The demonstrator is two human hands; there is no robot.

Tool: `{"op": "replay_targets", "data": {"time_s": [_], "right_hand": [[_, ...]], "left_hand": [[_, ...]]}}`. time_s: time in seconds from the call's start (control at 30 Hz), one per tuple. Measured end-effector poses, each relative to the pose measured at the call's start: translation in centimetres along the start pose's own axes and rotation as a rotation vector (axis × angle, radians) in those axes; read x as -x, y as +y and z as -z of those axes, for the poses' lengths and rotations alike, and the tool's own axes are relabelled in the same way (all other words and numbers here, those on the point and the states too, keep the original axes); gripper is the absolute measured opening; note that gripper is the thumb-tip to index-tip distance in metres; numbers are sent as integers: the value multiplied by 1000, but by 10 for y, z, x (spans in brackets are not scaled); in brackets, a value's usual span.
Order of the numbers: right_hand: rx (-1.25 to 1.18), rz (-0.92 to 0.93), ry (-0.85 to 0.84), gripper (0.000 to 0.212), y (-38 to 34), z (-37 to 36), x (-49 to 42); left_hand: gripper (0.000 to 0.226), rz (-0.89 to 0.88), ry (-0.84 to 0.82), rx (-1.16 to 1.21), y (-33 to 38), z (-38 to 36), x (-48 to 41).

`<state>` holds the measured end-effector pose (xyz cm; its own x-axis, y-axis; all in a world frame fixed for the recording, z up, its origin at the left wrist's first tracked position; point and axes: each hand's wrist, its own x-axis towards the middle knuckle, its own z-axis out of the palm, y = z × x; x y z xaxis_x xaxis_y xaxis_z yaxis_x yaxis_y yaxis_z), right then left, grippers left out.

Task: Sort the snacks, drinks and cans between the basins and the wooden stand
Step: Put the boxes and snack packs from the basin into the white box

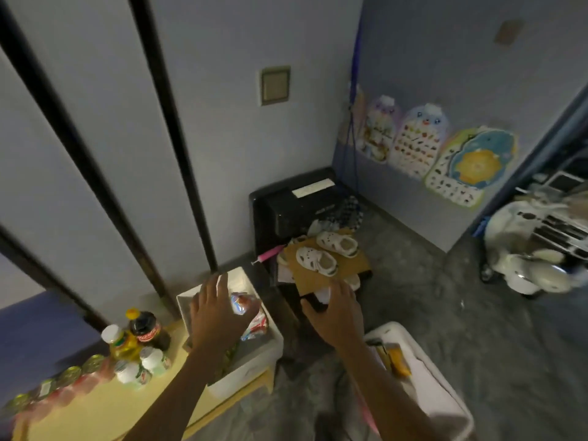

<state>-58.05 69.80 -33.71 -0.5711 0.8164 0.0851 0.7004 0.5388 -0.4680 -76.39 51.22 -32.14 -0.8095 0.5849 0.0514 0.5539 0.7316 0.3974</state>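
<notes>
The left hand [213, 315] is stretched out over a white basin [248, 358] that sits on the far end of a pale wooden stand [105, 405]. Its fingers are spread apart, palm down, and they grip nothing; the fingertips hover just above a shiny snack packet [243, 303] lying in the basin. Beside that packet, a red and white snack wrapper [258, 326] rests against the basin's inner wall.

The right hand [337, 313] reaches forward over the floor between the two basins, fingers loosely apart and empty, near the front edge of a piece of cardboard [321, 272] that carries a pair of small white sandals [318, 261].

A second white basin [426, 386] stands on the floor at the lower right, under the right forearm, with a yellow packet [399, 361] inside it.

On the stand, left of the first basin, a dark cola bottle [146, 327], a yellow bottle with a white cap [119, 342] and two small white bottles [143, 367] stand close together. A row of cans [60, 381] with gold lids lines the stand's back edge toward the left; their labels are blurred.
</notes>
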Motion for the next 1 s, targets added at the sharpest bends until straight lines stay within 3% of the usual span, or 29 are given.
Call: {"op": "replay_targets", "data": {"time_s": [0.23, 0.47, 0.67, 1.0], "right_hand": [[22, -294, 180, 105, 93, 90, 80], [37, -520, 271, 97, 204, 151, 155], [49, -615, 192, 105, 281, 157, 198], [20, -612, -193, 94, 368, 75, 192]], "left_hand": [[108, -268, -37, 53, 119, -20, 34], [113, -460, -174, 21, 226, -81, 94], [116, -491, -299, -49, 271, -145, 147], [134, -584, -489, -257, 267, -281, 162]]}}
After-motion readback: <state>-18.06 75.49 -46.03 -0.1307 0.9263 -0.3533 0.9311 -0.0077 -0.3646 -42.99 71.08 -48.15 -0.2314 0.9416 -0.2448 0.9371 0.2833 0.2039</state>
